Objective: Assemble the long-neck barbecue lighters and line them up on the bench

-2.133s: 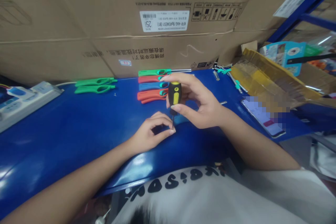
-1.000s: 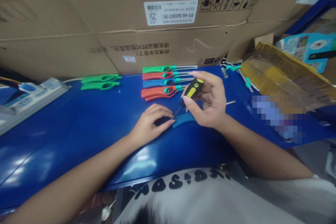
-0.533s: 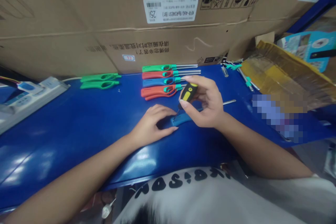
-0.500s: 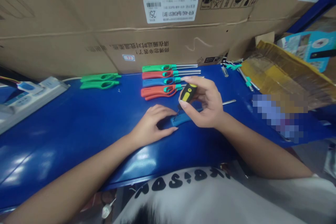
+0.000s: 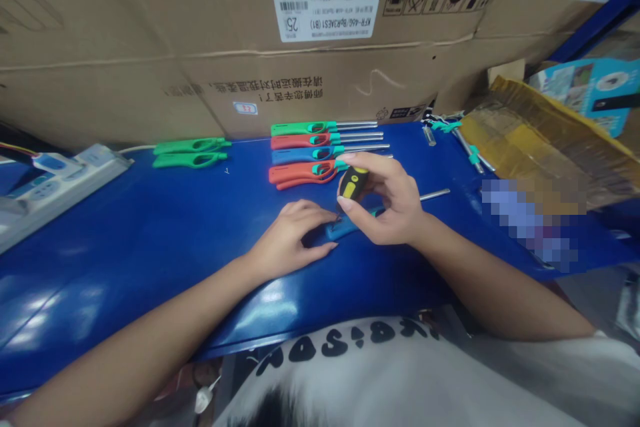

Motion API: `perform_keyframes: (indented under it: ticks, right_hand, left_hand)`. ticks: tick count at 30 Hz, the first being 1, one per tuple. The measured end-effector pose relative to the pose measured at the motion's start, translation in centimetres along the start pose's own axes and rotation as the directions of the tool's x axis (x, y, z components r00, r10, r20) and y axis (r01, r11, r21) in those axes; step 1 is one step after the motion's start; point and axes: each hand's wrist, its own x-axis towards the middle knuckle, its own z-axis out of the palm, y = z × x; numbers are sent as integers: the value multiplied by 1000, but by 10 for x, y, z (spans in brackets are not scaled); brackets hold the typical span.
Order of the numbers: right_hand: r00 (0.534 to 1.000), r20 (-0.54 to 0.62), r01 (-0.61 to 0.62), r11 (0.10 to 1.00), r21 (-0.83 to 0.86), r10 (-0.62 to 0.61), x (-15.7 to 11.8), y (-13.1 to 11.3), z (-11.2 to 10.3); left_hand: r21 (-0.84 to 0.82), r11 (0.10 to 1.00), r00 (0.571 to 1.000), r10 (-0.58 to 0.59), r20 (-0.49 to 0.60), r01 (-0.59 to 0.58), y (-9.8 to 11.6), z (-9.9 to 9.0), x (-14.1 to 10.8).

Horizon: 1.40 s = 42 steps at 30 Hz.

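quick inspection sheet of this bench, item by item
surface: blue bench, glossy
job's things: black-and-yellow screwdriver above blue lighter body
hands: right hand grips the screwdriver; left hand against the lighter body
clutter: row of coloured lighters, loose metal rod, pixelated phone
cables: white cable at power strip
surroundings: cardboard cartons, taped cardboard

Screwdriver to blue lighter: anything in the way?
Nothing visible. The black-and-yellow screwdriver in the right hand points down at the blue lighter, which the left hand holds on the bench. The right fingers hide the tip, so contact can't be confirmed.
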Motion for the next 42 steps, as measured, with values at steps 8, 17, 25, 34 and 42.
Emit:
perform_keyframes:
  ticks: [8,17,25,34,42]
  right_hand:
    - [1000,22,3,999,-54,-1,-1,0,1]
    - [999,6,48,998,-37,-48,-2,1,2]
    - [992,6,128,986,-111,-128,-2,2,2]
    - [982,157,123,987,-104,-106,4,-6,-4]
    - [959,282,-14,999,-32,22,8,-12,-11]
  left_hand:
    - [-7,1000,1000,5,4,-5,-1,0,-1]
    - [-3,1000,1000,-7,14,7,0,1,1]
    - [-8,1000,1000,7,16,-7,0,0,1]
    - [11,1000,999,2,34,-2,-1,1,0]
    - [23,1000,1000,2,31,-3,-1,2,0]
